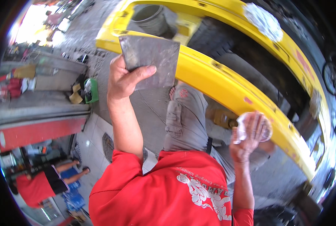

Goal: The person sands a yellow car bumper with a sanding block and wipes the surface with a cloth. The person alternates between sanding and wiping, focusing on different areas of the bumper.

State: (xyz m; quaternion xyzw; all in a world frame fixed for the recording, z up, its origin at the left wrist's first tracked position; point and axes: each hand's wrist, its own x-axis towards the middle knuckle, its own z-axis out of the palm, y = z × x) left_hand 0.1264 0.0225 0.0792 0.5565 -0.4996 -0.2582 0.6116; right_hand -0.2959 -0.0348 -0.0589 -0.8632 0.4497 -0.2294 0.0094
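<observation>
My left hand (127,75) is raised and grips a thin, square, grey plate (160,52) by its near left edge. The thumb lies across the plate's face; most of the other fingers are hidden behind it. On the right, a crumpled white cloth (242,127) sits under my right hand (253,132), whose fingers stretch flat over it. Hand and cloth are at the near rail of a long yellow frame (213,78); I cannot tell how firmly they touch it. Reddish patches mark the yellow paint in places.
A crumpled whitish wad (264,22) rests on the frame's far rail. Through its opening a grey bucket (149,18) shows. At the lower left, another person in a red top (34,188) is near a glass case. A green basket (91,90) stands by a bench.
</observation>
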